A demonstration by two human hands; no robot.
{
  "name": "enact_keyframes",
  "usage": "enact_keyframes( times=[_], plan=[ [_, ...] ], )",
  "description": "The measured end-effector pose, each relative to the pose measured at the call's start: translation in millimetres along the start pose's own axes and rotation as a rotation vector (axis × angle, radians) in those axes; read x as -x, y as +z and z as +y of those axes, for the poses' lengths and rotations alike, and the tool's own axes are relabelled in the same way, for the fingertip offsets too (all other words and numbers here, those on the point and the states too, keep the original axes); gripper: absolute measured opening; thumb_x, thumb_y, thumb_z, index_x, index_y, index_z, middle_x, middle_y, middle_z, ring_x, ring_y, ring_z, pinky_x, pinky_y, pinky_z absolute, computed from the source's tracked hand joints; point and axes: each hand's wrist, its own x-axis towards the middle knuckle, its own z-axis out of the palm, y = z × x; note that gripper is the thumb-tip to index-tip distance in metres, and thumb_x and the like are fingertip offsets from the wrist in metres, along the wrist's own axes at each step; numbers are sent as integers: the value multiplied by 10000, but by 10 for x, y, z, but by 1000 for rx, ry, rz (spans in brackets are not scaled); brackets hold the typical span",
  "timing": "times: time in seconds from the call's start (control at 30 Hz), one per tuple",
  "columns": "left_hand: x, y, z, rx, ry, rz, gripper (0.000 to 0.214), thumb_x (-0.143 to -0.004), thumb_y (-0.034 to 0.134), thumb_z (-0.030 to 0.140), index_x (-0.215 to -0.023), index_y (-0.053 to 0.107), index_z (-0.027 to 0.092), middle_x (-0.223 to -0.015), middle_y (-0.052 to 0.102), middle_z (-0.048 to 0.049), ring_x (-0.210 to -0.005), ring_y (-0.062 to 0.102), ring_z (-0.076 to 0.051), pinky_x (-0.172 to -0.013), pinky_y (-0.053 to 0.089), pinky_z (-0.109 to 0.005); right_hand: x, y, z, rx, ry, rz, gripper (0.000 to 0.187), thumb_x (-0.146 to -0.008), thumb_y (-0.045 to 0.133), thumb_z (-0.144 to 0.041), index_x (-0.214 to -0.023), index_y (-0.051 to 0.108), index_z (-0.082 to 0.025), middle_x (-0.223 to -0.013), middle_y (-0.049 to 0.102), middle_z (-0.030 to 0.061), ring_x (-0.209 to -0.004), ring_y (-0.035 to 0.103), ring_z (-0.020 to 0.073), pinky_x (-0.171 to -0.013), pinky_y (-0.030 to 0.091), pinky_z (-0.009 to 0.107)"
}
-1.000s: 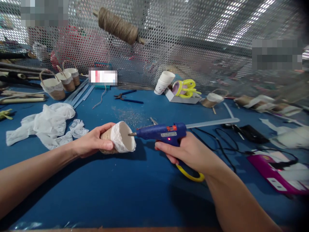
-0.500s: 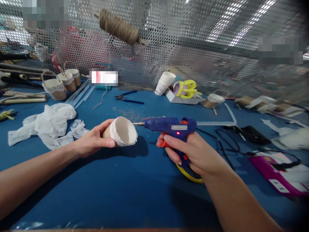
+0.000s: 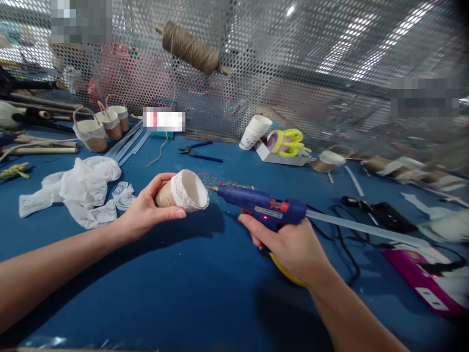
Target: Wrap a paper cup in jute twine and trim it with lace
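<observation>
My left hand (image 3: 148,210) grips a small paper cup (image 3: 183,191) wrapped in twine with a white lace band at its rim. The cup lies on its side, mouth turned to the right. My right hand (image 3: 289,244) is closed round the handle of a blue hot glue gun (image 3: 262,205). The gun's metal nozzle points left and sits just off the cup's rim. A clear glue stick (image 3: 362,229) sticks out of the gun's back to the right. A red light glows on the gun's body.
White lace scraps (image 3: 78,188) lie at the left of the blue table (image 3: 176,293). Three finished little baskets (image 3: 100,128) stand at the back left. Pliers (image 3: 200,150), stacked white cups (image 3: 254,131), yellow scissors (image 3: 287,141), black cables (image 3: 344,234) and a twine spool (image 3: 192,48) on the mesh wall surround the work.
The glue gun's nozzle has come out of the cup's mouth and now sits beside the rim, tilted down to the right. The cup has turned slightly in my left hand.
</observation>
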Motion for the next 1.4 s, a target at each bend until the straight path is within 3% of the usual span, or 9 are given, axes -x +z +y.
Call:
enact_keyframes(
  times=[0.27,1.4],
  plan=[
    [1,1,-6,-52,41,26,609,-562,792,282,-1070,462,209,-939,536,-3,-755,545,-136,-683,450,-251,0,4,-7,115,-49,41,389,-751,573,-453,-455,446,-235,-394,514,-26,-366,505,115,-448,463,237],
    [-26,-35,-60,-26,99,56,592,-566,804,272,-1064,486,237,-946,531,9,-761,554,-117,-679,477,-225,12,-4,-5,94,-79,33,407,-750,590,-419,-427,420,-237,-376,504,-32,-349,503,105,-425,467,210]
  ],
)
